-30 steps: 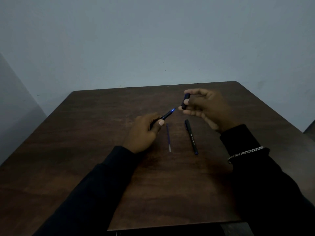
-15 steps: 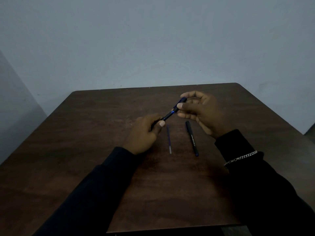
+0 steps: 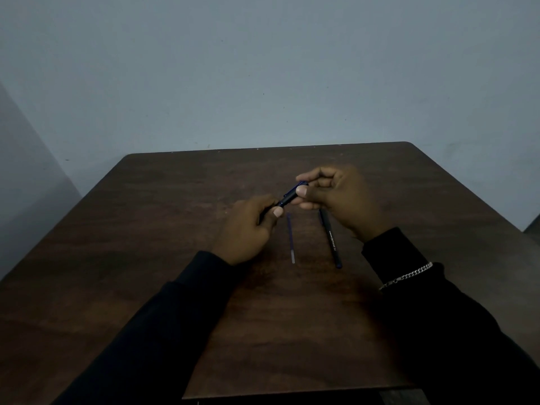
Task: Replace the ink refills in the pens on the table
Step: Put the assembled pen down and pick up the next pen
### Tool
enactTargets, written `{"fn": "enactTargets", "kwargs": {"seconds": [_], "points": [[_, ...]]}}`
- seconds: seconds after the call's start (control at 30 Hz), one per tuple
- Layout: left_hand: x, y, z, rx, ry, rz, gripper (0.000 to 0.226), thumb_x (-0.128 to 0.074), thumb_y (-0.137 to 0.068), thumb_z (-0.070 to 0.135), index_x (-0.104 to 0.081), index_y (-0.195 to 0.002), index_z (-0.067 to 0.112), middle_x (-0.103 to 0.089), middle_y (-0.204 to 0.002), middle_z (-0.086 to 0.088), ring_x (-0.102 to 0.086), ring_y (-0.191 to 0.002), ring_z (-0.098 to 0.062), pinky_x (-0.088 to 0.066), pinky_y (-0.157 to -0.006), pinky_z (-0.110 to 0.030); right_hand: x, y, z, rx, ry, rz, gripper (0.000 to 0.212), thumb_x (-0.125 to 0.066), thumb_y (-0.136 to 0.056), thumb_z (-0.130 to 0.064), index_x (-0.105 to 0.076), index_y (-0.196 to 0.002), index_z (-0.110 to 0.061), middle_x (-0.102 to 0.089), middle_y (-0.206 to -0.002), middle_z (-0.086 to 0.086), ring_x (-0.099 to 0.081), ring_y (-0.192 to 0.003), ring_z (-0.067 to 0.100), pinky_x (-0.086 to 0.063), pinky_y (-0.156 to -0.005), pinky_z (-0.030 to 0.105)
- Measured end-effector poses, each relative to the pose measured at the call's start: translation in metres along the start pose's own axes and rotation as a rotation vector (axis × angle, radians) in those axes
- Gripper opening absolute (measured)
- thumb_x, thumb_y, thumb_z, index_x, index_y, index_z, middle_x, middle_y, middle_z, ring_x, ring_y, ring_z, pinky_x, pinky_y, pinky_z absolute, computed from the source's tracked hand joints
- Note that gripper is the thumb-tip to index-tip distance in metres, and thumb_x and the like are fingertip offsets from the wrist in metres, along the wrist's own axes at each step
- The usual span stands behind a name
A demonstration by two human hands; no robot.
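A dark blue pen is held above the table between both hands. My left hand grips its barrel end, and my right hand pinches the cap end with thumb and forefinger. The cap sits pushed over the pen's tip, so the tip is hidden. A loose thin blue refill lies on the table just below the hands. To its right a second black pen with white lettering lies on the table, its upper end under my right hand.
The dark wooden table stands against a plain grey-blue wall. A silver chain bracelet sits over my right sleeve. The table's near edge runs just below my forearms.
My right hand has brought the cap to the pen's blue tip and pushed it on. The two hands have drawn closer together; the refill and second pen have not moved.
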State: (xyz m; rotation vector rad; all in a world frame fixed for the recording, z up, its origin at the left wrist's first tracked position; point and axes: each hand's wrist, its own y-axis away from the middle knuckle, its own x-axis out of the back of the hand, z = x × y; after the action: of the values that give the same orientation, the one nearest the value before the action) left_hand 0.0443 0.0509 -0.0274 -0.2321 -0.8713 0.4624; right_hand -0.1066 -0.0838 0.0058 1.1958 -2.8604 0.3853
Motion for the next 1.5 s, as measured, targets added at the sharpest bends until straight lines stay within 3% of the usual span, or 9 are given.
{"fn": "enactTargets", "kwargs": {"seconds": [0.43,0.6,0.93,1.03,1.23,1.37,1.5], "points": [[-0.002,0.002,-0.006,0.012,0.001,0.019,0.025,-0.052,-0.107,0.023,-0.068,-0.091,0.013,-0.066,-0.073,-0.004,-0.062,-0.068,-0.022,-0.050,-0.065,-0.045,-0.007,0.003,0.005,0.028,-0.017,0.024,0.014,-0.071,-0.091,0.003,-0.070,-0.105,0.000,-0.077,-0.089,0.019,-0.079,-0.078,0.024,-0.063,-0.069,0.027],[-0.003,0.002,-0.006,-0.004,-0.007,0.037,0.023,-0.053,-0.107,0.022,-0.068,-0.091,0.014,-0.065,-0.073,0.000,-0.062,-0.067,-0.019,-0.045,-0.062,-0.035,-0.008,0.003,0.005,0.025,-0.020,0.027,0.015,-0.071,-0.091,0.003,-0.069,-0.105,0.000,-0.076,-0.089,0.019,-0.079,-0.075,0.020,-0.062,-0.067,0.024],[-0.005,0.002,-0.003,-0.001,-0.035,0.037,0.025,-0.050,-0.105,0.028,-0.061,-0.083,0.025,-0.062,-0.070,0.005,-0.058,-0.064,-0.013,-0.039,-0.058,-0.032,-0.008,0.004,0.006,0.036,-0.010,0.033,0.017,-0.069,-0.092,0.005,-0.068,-0.109,0.006,-0.075,-0.089,0.020,-0.078,-0.072,0.019,-0.063,-0.067,0.024],[-0.005,0.001,-0.001,0.012,-0.015,0.052,0.035,-0.047,-0.103,0.037,-0.067,-0.085,0.014,-0.066,-0.070,-0.001,-0.061,-0.063,-0.017,-0.043,-0.059,-0.037,-0.007,0.002,0.005,0.048,0.001,0.039,0.018,-0.067,-0.093,0.005,-0.067,-0.111,0.005,-0.075,-0.093,0.023,-0.078,-0.072,0.017,-0.063,-0.068,0.024],[-0.005,-0.004,0.009,0.070,0.052,-0.030,0.026,-0.053,-0.107,0.026,-0.073,-0.098,0.013,-0.072,-0.078,-0.004,-0.065,-0.071,-0.023,-0.050,-0.068,-0.041,-0.002,-0.001,0.002,0.055,0.098,0.078,0.019,-0.063,-0.096,0.005,-0.068,-0.114,0.004,-0.073,-0.096,0.026,-0.075,-0.068,0.010,-0.060,-0.063,0.020],[-0.002,-0.008,0.018,0.104,0.106,-0.086,0.026,-0.054,-0.107,0.024,-0.074,-0.108,0.007,-0.067,-0.083,-0.011,-0.061,-0.072,-0.026,-0.050,-0.070,-0.047,0.005,-0.001,-0.002,0.075,0.116,0.095,0.021,-0.065,-0.096,0.001,-0.067,-0.117,0.001,-0.074,-0.089,0.019,-0.075,-0.068,0.010,-0.060,-0.064,0.022],[0.000,-0.021,0.036,0.064,0.101,-0.112,0.033,-0.059,-0.105,0.026,-0.072,-0.098,-0.003,-0.066,-0.085,-0.026,-0.063,-0.070,-0.030,-0.055,-0.072,-0.041,0.016,-0.004,-0.005,0.073,0.060,0.128,0.024,-0.069,-0.095,-0.004,-0.067,-0.119,-0.005,-0.076,-0.080,0.008,-0.075,-0.069,0.015,-0.060,-0.066,0.026]]}}
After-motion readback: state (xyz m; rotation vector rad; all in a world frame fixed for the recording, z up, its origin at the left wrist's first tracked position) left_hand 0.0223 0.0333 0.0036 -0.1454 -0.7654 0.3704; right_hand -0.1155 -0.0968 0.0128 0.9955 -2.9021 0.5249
